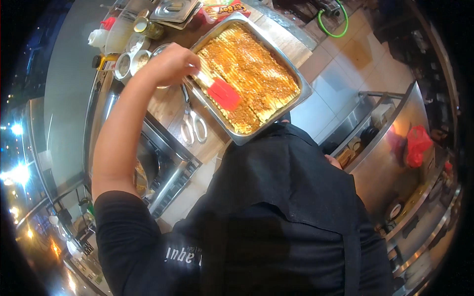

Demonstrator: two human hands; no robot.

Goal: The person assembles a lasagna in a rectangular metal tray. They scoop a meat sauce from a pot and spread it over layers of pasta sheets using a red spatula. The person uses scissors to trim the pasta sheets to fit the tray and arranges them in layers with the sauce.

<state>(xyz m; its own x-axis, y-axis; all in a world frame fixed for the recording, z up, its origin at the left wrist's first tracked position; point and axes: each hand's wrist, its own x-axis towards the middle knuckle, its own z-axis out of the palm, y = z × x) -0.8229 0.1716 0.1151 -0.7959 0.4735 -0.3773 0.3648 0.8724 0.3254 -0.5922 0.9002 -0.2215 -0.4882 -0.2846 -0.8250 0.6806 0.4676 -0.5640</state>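
Observation:
My left hand (174, 63) is closed around the pale handle of a spatula with a red head (224, 94). The spatula's head rests on or just above the food in a deep rectangular metal pan (305, 93), near its left side. Inside the pan lies a ridged, pale yellow layer (219, 42), largely covered with chunky orange-brown sauce (261, 64). Scissors with white handles (187, 112) lie beside the pan on the wooden counter. Of my right hand (334, 161) only a bit of skin shows beyond my black apron; its fingers are mostly hidden.
Small white bowls (122, 65), a jar (148, 28) and squeeze bottles (98, 38) crowd the counter's far left. Metal lids (174, 11) and a red-yellow package (227, 10) sit behind the pan. A stove (170, 172) stands at left, a steel counter with a red bag (417, 146) at right.

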